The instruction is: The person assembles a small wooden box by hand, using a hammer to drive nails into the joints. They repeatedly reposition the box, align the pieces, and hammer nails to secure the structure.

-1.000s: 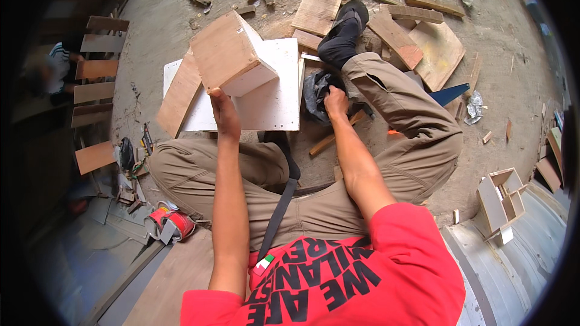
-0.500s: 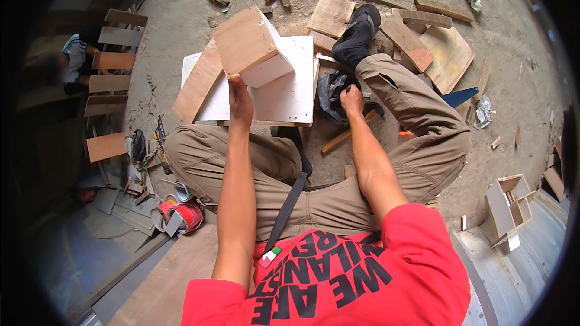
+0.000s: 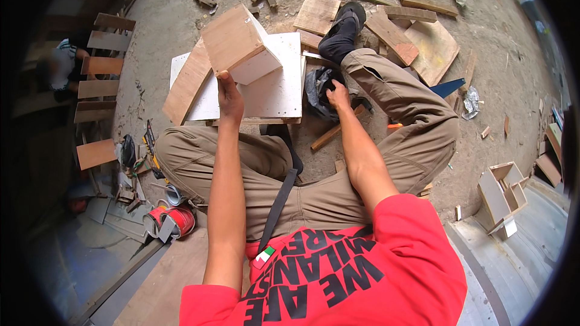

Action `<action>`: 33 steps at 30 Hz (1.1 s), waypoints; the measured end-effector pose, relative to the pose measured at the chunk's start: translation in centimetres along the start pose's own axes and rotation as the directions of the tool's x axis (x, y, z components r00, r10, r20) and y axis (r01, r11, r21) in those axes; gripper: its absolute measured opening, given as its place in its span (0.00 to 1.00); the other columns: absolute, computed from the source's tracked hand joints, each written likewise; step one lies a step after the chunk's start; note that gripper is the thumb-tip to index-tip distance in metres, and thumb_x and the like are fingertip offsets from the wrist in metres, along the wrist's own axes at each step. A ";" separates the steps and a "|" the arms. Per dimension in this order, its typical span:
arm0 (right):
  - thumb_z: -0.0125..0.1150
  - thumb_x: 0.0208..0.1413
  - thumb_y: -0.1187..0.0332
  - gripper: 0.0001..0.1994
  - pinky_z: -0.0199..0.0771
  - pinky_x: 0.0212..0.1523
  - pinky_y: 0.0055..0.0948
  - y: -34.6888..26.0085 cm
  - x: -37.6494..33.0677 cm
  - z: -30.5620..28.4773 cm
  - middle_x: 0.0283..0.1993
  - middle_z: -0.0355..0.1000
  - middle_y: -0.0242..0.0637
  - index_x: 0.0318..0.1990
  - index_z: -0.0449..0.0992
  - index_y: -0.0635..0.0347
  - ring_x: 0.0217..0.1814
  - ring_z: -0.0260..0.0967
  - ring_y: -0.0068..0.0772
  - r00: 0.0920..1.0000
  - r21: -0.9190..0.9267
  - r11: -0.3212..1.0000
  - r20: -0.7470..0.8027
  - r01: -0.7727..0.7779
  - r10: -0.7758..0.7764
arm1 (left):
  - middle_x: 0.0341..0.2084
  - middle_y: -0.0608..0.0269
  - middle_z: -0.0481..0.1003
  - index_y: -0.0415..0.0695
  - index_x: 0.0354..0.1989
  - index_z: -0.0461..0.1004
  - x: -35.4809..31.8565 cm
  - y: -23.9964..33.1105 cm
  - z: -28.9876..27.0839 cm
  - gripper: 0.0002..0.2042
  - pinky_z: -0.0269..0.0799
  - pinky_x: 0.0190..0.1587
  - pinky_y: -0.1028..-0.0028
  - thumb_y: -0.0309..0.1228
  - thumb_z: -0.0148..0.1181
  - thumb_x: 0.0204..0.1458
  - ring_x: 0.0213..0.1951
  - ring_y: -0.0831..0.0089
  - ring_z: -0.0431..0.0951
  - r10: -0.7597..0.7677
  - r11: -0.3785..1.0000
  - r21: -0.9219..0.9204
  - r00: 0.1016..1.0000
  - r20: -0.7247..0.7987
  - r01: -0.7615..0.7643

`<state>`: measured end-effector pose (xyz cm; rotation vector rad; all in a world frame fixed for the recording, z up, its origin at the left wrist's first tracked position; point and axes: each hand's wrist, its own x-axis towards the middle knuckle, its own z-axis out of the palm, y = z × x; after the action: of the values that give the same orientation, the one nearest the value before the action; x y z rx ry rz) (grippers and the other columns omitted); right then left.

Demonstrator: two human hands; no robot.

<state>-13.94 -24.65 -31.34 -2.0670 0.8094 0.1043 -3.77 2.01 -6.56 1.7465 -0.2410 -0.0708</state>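
Here the left hand gripped the lower corner of a wooden box, holding it tilted above a white board that lay on the floor between the person's legs. The right hand reached into a dark plastic bag just beside the board; whether it was clenched could not be determined. A loose plank leaned on the board's left edge.

I see box resting on board, far of my lap. Left hand at box's near edge. Plank leans at board's left side. Right hand right of board, in bag. Shoe far of bag. Scrap planks far right. Tape roll near left. Open boxes near right.
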 end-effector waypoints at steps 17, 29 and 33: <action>0.58 0.52 0.71 0.11 0.75 0.48 0.56 -2.1 0.2 1.3 0.40 0.77 0.63 0.44 0.77 0.59 0.46 0.75 0.68 0.998 -0.264 0.963 0.014 0.059 -0.058 | 0.70 0.51 0.56 0.33 0.73 0.47 -0.2 0.1 0.6 0.51 0.48 0.73 0.62 0.72 0.30 0.59 0.71 0.63 0.56 -0.029 0.999 0.021 0.997 -0.068 0.030; 0.60 0.53 0.70 0.12 0.76 0.48 0.53 -2.5 -0.4 -0.7 0.41 0.78 0.61 0.46 0.75 0.58 0.48 0.76 0.65 1.000 -0.180 0.984 0.011 -0.013 0.015 | 0.69 0.51 0.57 0.32 0.72 0.49 -0.3 -0.6 0.5 0.48 0.48 0.72 0.64 0.69 0.29 0.62 0.70 0.64 0.56 -0.014 1.000 -0.015 0.998 -0.067 0.013; 0.60 0.52 0.68 0.13 0.76 0.48 0.54 -2.8 -0.3 -1.1 0.41 0.78 0.60 0.46 0.74 0.59 0.47 0.76 0.65 0.999 -0.163 0.987 0.030 0.018 -0.013 | 0.69 0.50 0.58 0.32 0.72 0.50 -0.2 -0.9 0.5 0.47 0.48 0.72 0.65 0.68 0.29 0.63 0.70 0.64 0.57 -0.010 1.000 -0.019 0.998 -0.063 0.009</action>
<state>-12.78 -24.28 -28.56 -2.2196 0.7889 0.1974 -4.00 1.73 -7.51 1.7281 -0.1856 -0.0252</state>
